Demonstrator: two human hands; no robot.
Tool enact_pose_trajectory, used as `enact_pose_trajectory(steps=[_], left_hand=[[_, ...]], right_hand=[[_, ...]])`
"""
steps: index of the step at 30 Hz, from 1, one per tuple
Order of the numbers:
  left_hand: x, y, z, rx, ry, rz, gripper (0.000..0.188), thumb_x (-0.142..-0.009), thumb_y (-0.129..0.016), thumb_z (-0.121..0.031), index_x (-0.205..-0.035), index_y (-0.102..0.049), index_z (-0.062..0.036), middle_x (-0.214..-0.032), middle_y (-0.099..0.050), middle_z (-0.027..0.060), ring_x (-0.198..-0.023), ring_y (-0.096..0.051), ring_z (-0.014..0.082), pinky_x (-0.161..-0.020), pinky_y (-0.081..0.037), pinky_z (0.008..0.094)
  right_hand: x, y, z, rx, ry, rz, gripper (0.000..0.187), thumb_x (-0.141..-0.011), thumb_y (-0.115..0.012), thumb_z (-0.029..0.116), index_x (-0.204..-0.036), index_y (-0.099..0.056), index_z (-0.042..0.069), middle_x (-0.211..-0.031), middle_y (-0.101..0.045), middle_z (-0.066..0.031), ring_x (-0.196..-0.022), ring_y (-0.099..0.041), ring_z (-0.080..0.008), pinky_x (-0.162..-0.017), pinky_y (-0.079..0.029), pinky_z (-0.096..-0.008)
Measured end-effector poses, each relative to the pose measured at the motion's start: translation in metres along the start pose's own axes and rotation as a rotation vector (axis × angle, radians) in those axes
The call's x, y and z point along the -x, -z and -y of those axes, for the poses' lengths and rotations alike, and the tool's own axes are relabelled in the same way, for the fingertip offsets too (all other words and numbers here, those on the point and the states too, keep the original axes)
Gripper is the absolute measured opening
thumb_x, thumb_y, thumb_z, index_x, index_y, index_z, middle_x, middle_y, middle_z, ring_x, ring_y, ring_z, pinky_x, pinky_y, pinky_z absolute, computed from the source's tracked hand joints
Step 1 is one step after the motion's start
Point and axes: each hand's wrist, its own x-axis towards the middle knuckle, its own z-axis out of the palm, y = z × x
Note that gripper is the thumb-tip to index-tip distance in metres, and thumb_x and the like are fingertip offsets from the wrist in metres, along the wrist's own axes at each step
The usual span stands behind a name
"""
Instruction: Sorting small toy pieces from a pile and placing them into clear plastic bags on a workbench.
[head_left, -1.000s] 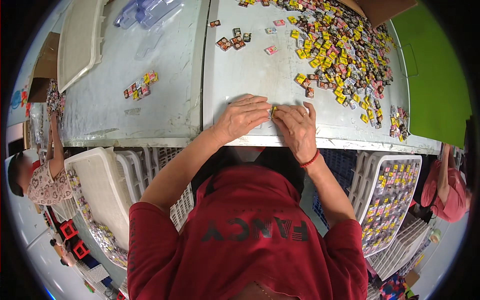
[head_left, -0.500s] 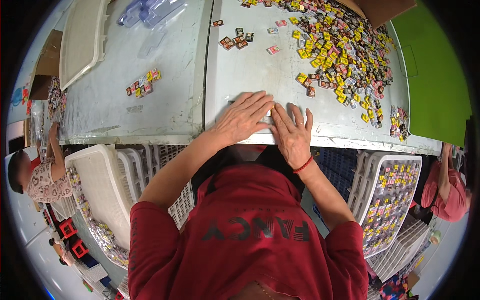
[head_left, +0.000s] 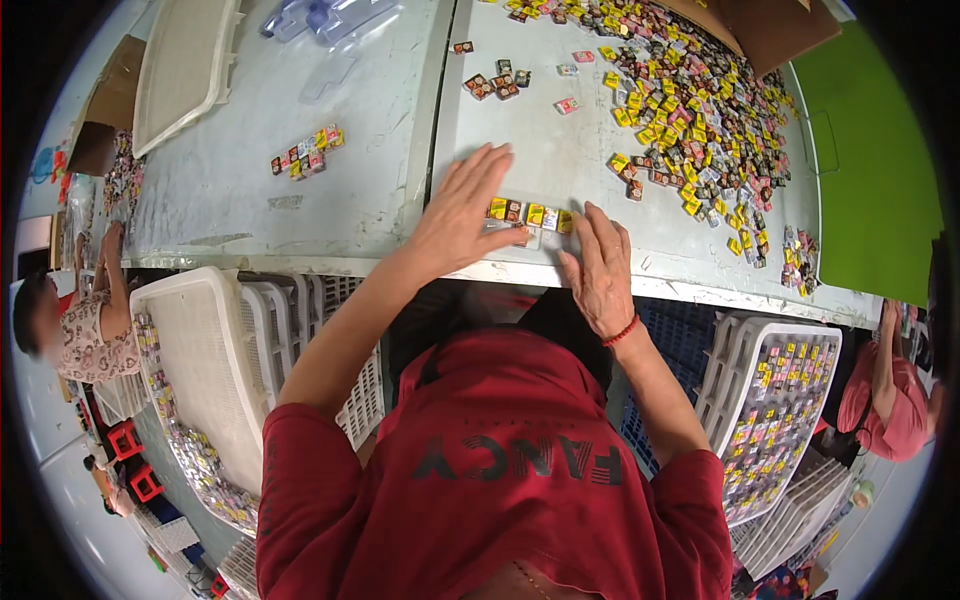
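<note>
A short row of small printed blocks [head_left: 536,216], yellow, brown and white, lies near the table's front edge between my hands. It seems to sit in or on a clear strip, though its edges are hard to make out. My left hand [head_left: 458,218] is flat and open at the row's left end, its thumb stretched along the near side. At the right end rests my right hand [head_left: 603,262], fingers extended and thumb apart, with fingertips beside the last yellow block. Parts of both row ends are hidden by my fingers.
A big heap of loose blocks [head_left: 690,130] covers the right side of the table, below an open cardboard box [head_left: 790,35]. A small cluster of blocks [head_left: 307,152] and clear plastic trays [head_left: 325,18] lie left. White crates [head_left: 205,375] stand below the edge. Co-workers are at both sides.
My hands have drawn apart, the left one leftward and the right one a little rightward. The row of blocks, mostly covered before, now shows between them. The whole view has shifted slightly.
</note>
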Motion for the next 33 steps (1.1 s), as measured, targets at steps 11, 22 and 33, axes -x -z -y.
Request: enact_pose_trajectory(steps=[11, 22, 33], left_hand=[[0.018, 0.010, 0.013, 0.206, 0.106, 0.013, 0.053, -0.074, -0.074, -0.015, -0.121, -0.054, -0.0001, -0.127, -0.054, 0.0146, -0.119, -0.047, 0.0338, -0.099, -0.039, 0.0404], [0.012, -0.021, 0.020, 0.194, 0.014, 0.014, 0.024, -0.082, -0.066, -0.020, -0.103, -0.066, -0.0074, -0.117, -0.063, 0.0018, -0.119, -0.050, 0.0257, -0.097, -0.039, 0.0373], [0.011, -0.022, 0.019, 0.235, 0.063, -0.025, 0.019, -0.083, -0.065, -0.018, -0.098, -0.069, -0.0067, -0.112, -0.066, 0.0023, -0.116, -0.052, 0.0249, -0.096, -0.040, 0.0368]], right_hand=[[-0.041, -0.003, 0.013, -0.043, 0.128, 0.016, 0.046, -0.074, -0.075, 0.021, -0.114, -0.060, 0.005, -0.119, -0.055, -0.0127, -0.118, -0.045, -0.0334, -0.099, -0.033, -0.0483], [-0.035, -0.024, 0.014, 0.089, 0.133, -0.051, 0.024, -0.069, -0.077, 0.018, -0.091, -0.069, 0.014, -0.101, -0.062, 0.0015, -0.111, -0.051, -0.0256, -0.103, -0.026, -0.0528], [-0.040, -0.020, 0.005, 0.199, 0.220, 0.033, 0.025, -0.074, -0.073, 0.025, -0.097, -0.068, 0.016, -0.110, -0.063, 0.0042, -0.117, -0.050, -0.0235, -0.106, -0.023, -0.0526]])
